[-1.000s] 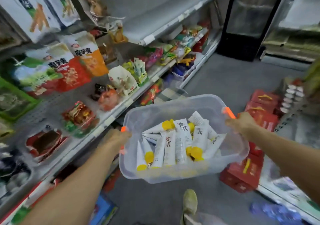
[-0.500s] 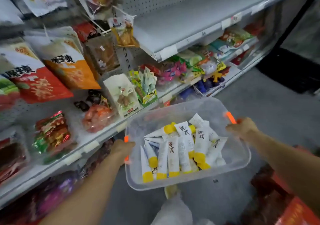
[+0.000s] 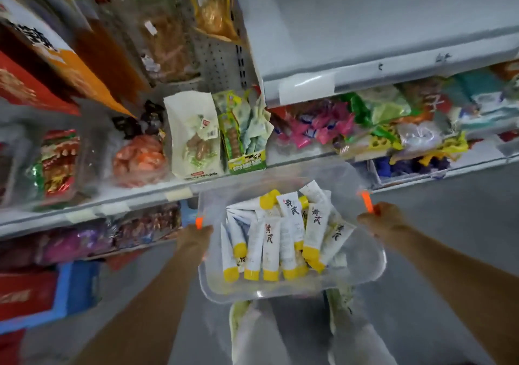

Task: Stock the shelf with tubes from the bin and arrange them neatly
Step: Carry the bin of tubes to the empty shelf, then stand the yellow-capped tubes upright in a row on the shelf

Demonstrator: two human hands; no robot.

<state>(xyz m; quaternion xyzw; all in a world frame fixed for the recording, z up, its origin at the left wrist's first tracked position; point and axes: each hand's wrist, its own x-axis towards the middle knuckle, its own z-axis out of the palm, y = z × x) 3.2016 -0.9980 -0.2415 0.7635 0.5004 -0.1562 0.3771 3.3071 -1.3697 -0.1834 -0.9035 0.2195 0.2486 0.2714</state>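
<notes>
My left hand (image 3: 195, 238) and right hand (image 3: 383, 220) grip the bin (image 3: 365, 269); most tubes (image 3: 280, 241) lie lengthwise, yellow caps pointing toward me

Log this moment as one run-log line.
phase: carrying | left hand: on bin's orange handle | right hand: on opposite handle | clear bin: held before shelves | tubes: all in bin | empty shelf: unstocked
</notes>
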